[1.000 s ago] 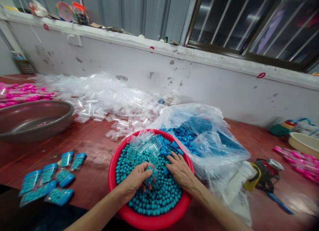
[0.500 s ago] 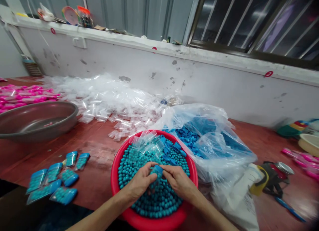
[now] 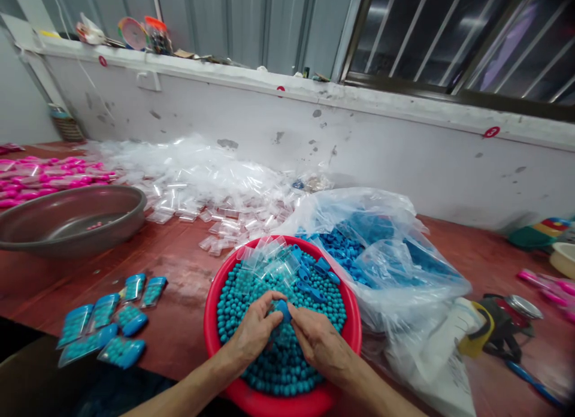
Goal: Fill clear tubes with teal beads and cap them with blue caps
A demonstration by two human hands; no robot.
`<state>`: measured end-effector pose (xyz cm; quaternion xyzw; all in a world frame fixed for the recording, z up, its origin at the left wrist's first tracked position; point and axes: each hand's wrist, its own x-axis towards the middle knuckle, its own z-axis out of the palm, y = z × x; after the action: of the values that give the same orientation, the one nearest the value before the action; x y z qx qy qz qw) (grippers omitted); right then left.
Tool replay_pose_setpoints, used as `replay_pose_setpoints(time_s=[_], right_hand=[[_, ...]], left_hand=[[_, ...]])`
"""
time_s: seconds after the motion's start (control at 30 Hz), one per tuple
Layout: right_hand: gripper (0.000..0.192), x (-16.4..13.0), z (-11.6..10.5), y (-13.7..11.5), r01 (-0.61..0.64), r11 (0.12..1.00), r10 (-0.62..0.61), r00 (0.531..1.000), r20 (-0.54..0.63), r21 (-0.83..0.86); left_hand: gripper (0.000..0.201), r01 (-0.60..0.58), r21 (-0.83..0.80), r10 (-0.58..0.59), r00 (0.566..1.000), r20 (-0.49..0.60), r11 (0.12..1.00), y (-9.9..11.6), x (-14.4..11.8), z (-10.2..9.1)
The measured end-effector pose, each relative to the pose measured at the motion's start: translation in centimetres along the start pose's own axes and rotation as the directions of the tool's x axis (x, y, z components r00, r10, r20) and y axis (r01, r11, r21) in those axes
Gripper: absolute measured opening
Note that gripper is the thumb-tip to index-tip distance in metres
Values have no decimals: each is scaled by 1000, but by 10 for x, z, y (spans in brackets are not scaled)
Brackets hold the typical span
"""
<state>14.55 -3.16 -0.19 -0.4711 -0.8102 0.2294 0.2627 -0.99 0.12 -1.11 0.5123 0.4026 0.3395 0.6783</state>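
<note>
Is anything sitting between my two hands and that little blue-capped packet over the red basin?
Nothing visible. The left hand and right hand both already pinch the packet above the beads in the red basin.

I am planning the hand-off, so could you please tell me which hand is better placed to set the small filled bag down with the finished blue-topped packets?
Probably the left hand: it shares the small filled bag with the right hand, and the finished blue-topped packets lie on its side.
</note>
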Motion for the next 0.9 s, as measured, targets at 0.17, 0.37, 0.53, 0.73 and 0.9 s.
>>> replay_pose_setpoints(time_s=[0.17,0.37,0.53,0.73,0.9], right_hand=[[21,13,-10,9,-310,789,358,934,13,530],[37,24,-1,6,-349,605,585,805,-102,715],[42,14,7,-11,-230,898,293,949,-119,376],[79,12,20,-19,-211,964,223,973,-61,160],[60,19,32,-28,-253,968,248,955,-165,-6]], left_hand=[[34,12,61,-15,999,41,998,5,-1,-1],[32,15,102,-23,997,76,995,9,-2,3],[41,-74,105,75,997,-8,992,0,0,0],[33,-204,97,206,978,-8,974,-2,3,-4],[20,-170,124,175,984,-25,978,-1,2,-4]])
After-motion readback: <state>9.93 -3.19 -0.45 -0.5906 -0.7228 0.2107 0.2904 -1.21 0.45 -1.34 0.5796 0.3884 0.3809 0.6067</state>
